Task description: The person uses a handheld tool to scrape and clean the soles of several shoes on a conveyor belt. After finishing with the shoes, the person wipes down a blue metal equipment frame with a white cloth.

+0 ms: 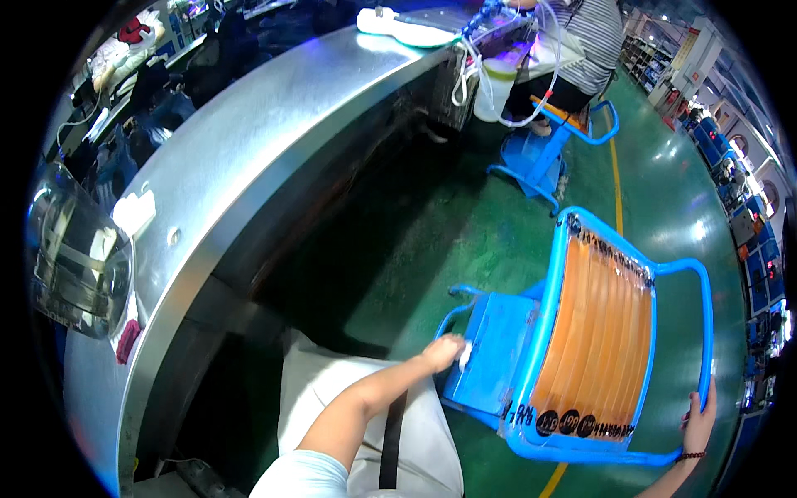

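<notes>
A blue tubular-framed chair (pixel 544 332) stands tilted in front of me on the right, with tan-orange straps across its frame. Under clear film at the strap ends run dark markings. My right hand (pixel 699 419) is closed around the blue tube at the chair's right side. The fingers of my left hand (pixel 445 353) are closed on a small white wad (pixel 465 357), which looks like cloth or tissue. That wad is against or just above the flat blue panel (pixel 495 336) at the chair's lower part; I cannot tell whether they touch.
A long curved metal worktable (pixel 249 133) sweeps along my left. On it are a clear plastic container (pixel 83 257) and a white shoe sole (pixel 403 29). Farther ahead, a person in a striped top (pixel 594 46) sits on another blue chair (pixel 540 158). Green floor (pixel 664 216) carries a yellow line.
</notes>
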`<state>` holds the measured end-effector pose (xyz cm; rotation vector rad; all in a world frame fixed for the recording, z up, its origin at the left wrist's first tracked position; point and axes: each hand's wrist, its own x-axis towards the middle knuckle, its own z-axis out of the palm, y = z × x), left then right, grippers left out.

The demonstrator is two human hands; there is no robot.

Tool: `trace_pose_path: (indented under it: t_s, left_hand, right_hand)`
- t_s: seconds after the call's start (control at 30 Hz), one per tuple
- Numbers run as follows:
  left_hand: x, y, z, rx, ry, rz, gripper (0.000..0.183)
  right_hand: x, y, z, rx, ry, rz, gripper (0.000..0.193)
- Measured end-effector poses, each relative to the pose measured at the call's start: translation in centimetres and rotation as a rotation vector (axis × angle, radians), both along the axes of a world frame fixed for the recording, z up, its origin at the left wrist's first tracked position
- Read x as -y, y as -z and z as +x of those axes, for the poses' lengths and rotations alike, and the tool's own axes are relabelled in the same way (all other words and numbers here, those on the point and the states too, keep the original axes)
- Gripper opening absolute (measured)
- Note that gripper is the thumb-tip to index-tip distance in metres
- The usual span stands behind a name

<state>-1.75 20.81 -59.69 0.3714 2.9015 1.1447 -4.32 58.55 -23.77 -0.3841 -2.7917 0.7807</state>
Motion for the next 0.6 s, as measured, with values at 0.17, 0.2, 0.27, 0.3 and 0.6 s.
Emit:
trace_pose_path:
  t_s: [0.17, 0.2, 0.27, 0.3, 0.6]
  left_hand:
    - [-3.2, 3.4, -0.7, -0.146, -0.050, 0.039, 0.009]
    - [-3.8, 4.6, -0.5, -0.143, -0.022, -0.033, 0.011]
    - [-4.9, 5.9, 0.5, -0.175, 0.071, -0.098, 0.014]
    - [-4.6, 6.1, 0.8, -0.199, 0.119, -0.117, 0.014]
    - [-3.3, 6.2, 4.7, -0.416, 0.612, -0.181, 0.016]
  right_hand:
    - [0.4, -0.2, 0.5, -0.011, -0.003, 0.067, 0.040]
    - [0.4, -0.3, 0.5, -0.018, -0.010, 0.080, 0.040]
    - [0.3, -0.7, 1.0, -0.021, -0.010, 0.131, 0.039]
    - [0.3, -0.8, 1.1, -0.028, -0.028, 0.141, 0.039]
    - [-0.3, -0.8, 1.0, -0.031, -0.061, 0.238, 0.038]
